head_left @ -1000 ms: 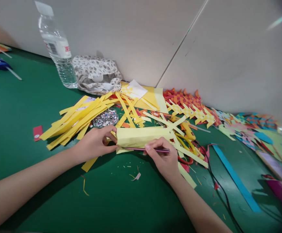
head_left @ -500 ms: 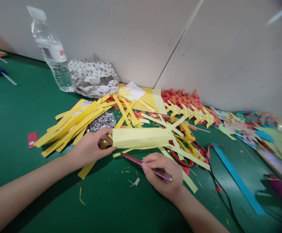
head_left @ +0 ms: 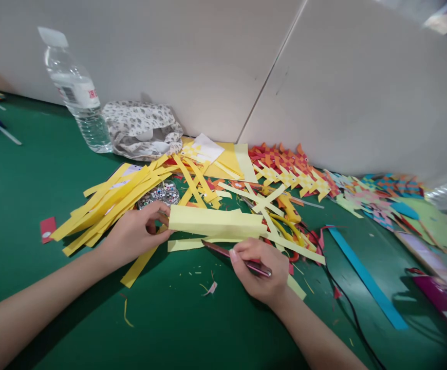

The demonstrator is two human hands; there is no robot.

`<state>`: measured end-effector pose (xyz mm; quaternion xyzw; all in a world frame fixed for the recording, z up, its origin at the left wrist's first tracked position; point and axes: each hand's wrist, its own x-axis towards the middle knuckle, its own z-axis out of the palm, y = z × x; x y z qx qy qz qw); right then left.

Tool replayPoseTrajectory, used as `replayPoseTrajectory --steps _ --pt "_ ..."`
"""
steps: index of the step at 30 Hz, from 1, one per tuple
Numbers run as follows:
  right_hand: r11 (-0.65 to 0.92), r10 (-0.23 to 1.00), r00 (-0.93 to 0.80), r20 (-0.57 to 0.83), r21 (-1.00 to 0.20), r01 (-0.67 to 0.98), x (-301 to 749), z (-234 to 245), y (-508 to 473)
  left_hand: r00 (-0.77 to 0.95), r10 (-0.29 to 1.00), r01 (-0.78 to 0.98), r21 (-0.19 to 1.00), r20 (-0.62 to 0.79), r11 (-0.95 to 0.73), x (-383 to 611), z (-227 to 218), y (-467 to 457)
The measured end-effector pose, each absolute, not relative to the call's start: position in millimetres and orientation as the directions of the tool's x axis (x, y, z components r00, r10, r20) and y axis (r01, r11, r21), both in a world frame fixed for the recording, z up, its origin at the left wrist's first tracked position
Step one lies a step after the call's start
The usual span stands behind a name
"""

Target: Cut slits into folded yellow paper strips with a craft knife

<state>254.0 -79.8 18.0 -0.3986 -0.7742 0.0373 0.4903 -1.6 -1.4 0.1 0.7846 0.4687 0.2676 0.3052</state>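
Left hand pinching a creased pale yellow paper sheet, right hand closed around a slim pink pointed tool
From the left, a water bottle stands near the wall and yellow paper strips lie piled on the green counter; the left hand's thumb and fingers nearly meet on the sheet's left end, in the middle of the work area; the tool's tip is at a pale strip along the sheet's near edge, the right hand's fingers curled; farther right lies a blue strip
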Motion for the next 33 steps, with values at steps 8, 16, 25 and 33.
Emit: replayPoseTrajectory --steps 8,16,25,33 --pt "0.725 0.623 -0.284 0.729 -0.403 0.558 263.8 17.7 -89.5 0.361 0.922 0.6 0.722 0.142 -0.346 -1.7 4.9 -1.0" --pt "0.279 0.895 0.299 0.332 -0.938 0.205 283.2 19.4 -52.4 0.366 0.911 0.625 0.676 0.188 -0.391 -4.7 -2.0 1.9" --pt "0.167 0.889 0.415 0.192 -0.981 0.097 287.6 15.2 -53.0 0.28 0.813 0.749 0.414 0.51 -0.518 -9.0 14.0 -1.9" --pt "0.129 0.927 0.324 0.187 -0.973 0.193 284.2 18.4 -54.8 0.633 0.472 0.584 0.021 0.614 -0.811 21.2 19.0 -21.2"
